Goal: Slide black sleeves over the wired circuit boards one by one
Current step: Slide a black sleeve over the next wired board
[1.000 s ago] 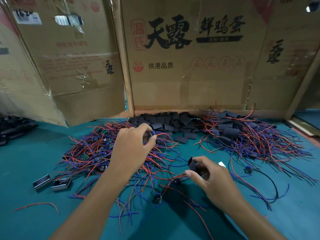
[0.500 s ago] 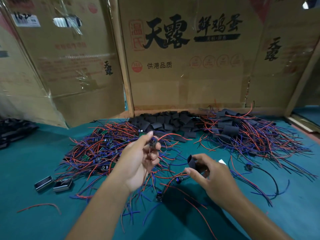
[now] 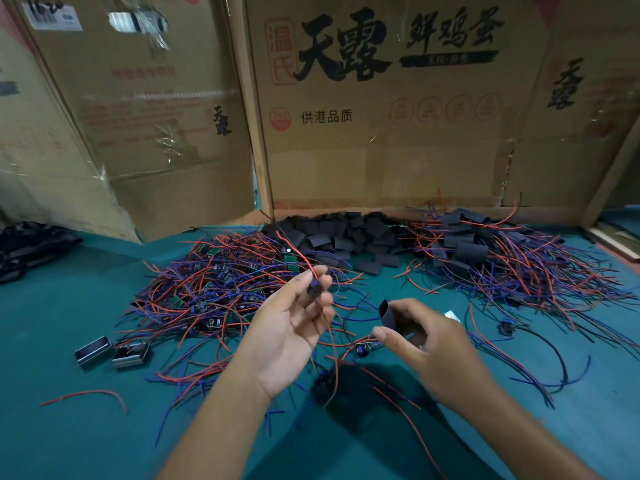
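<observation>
Head view — left hand [image 3: 294,327] pinches board [image 3: 314,289], wire [image 3: 298,252] upward.

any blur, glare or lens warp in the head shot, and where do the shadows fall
Head view: wide-angle warp bows the cardboard boxes at the edges; glare streaks the plastic wrap at left; corners look soft; the hands cast a dark shadow on the green table beneath them.

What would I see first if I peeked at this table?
Probably the two hands in the middle: the left hand pinches a small wired board, and the right hand holds a black sleeve beside it. Behind them lie tangled red and blue wires on the green table, then a heap of black sleeves by the cardboard boxes.
</observation>
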A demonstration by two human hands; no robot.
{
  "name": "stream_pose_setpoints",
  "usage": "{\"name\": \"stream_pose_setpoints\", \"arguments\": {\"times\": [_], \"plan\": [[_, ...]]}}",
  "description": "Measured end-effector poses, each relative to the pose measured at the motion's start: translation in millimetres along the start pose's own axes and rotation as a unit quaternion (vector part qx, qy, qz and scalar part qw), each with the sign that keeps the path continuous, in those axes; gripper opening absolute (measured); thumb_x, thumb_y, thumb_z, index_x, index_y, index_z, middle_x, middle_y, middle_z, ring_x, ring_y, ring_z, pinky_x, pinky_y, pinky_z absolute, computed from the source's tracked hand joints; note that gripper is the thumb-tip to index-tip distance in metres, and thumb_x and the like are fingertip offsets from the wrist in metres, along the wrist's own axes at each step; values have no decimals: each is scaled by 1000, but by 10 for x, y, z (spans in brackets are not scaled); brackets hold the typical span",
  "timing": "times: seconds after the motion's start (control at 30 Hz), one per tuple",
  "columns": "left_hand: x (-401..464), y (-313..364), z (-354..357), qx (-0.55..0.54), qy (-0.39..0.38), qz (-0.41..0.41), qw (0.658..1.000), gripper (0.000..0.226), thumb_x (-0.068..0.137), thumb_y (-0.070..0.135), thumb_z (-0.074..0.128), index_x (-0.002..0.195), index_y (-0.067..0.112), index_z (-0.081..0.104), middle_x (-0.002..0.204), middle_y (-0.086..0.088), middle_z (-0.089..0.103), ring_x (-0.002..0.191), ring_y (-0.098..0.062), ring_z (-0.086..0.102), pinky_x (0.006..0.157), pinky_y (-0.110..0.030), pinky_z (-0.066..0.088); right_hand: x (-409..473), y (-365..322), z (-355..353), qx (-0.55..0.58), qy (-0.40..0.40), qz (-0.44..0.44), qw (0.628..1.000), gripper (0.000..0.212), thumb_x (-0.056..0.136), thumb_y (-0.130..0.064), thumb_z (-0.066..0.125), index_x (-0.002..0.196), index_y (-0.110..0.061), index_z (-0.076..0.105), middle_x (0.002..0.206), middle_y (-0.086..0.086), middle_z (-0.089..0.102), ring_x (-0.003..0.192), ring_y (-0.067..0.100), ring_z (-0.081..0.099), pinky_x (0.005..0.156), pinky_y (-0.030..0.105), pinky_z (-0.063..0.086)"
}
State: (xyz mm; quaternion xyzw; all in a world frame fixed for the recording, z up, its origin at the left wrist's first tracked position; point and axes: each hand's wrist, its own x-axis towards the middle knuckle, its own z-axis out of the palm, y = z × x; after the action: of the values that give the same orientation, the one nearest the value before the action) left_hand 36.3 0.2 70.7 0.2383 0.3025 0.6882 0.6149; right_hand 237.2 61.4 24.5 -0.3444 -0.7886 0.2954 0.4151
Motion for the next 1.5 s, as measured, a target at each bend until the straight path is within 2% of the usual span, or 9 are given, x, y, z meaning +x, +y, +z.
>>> {"name": "stream_pose_setpoints", "arguments": {"times": [0.2, 0.3, 0.43, 0.63, 0.7, 0.9, 1.13, 1.33, 1.5], "plan": [[-69, 19, 60, 149, -24, 55, 987, 28, 93, 31, 55, 90, 7, 70, 67, -3, 46, 45, -10, 27, 43, -22, 19, -14, -91, -35, 23, -10, 23, 999, 28, 77, -56, 65, 94, -34, 63, 88, -17, 69, 79, 4, 65, 72, 16, 48], [-151, 37, 119, 275, -40, 99, 956, 28, 93, 36, 60, 84, 12, 71, 59, 1, 40, 42, -10, 22, 40, -19, 22, -24, -223, -41, 113, -35, 21, 993, 27, 83, -45, 70, 101, -26, 66, 96, -9, 71, 88, 12, 67, 82, 30, 53], [-224, 41, 170, 431, -80, 165, 883, 28, 92, 37, 56, 79, 17, 71, 53, 7, 40, 46, -10, 27, 43, -18, 24, -65, -460, -91, 340, -93, -28, 936, 41, 83, -37, 73, 115, -12, 65, 124, 9, 65, 118, 25, 60, 94, 30, 50], [-268, -15, 203, 546, -144, 185, 804, 28, 94, 36, 57, 70, 25, 66, 53, 12, 41, 50, -2, 32, 48, -14, 26, -77, -530, -76, 356, -70, -13, 932, 35, 83, -21, 66, 114, -6, 63, 124, 6, 66, 111, 21, 64, 89, 27, 51], [-259, -8, 174, 548, -148, 163, 807, 33, 94, 39, 57, 75, 13, 66, 54, 9, 48, 50, -4, 38, 49, -15, 31, -58, -475, -109, 357, -34, 10, 934, 34, 82, -28, 66, 111, -9, 67, 120, 5, 68, 103, 22, 67, 87, 30, 54], [-252, 44, 81, 565, -193, 84, 798, 23, 95, 33, 56, 85, 21, 73, 60, 2, 57, 56, -8, 52, 59, -18, 41, 31, -421, -220, 359, 24, 40, 932, 47, 78, -53, 72, 109, -19, 71, 117, 9, 70, 110, 23, 64, 96, 46, 50], [-294, -129, 234, 532, -141, 154, 821, 19, 91, 39, 58, 89, 22, 67, 67, 7, 61, 64, -5, 52, 62, -20, 42, -30, -456, -149, 366, 13, 36, 930, 30, 79, -24, 68, 102, -6, 70, 107, 14, 72, 95, 17, 67, 80, 22, 52], [-300, -233, 308, 477, -78, 159, 861, 24, 98, 25, 55, 79, 13, 65, 48, 3, 44, 43, -6, 36, 46, -15, 30, -29, -492, -192, 359, -12, 35, 933, 33, 77, -28, 70, 102, -7, 70, 106, 8, 73, 90, 16, 67, 77, 23, 53], [-269, -198, 263, 488, -57, 172, 854, 31, 92, 39, 61, 82, 11, 70, 49, 14, 38, 47, -1, 30, 47, -12, 25, 9, -437, -247, 345, 16, 44, 937, 30, 79, -26, 68, 103, -7, 70, 108, 7, 72, 87, 12, 65, 77, 22, 53]]}}
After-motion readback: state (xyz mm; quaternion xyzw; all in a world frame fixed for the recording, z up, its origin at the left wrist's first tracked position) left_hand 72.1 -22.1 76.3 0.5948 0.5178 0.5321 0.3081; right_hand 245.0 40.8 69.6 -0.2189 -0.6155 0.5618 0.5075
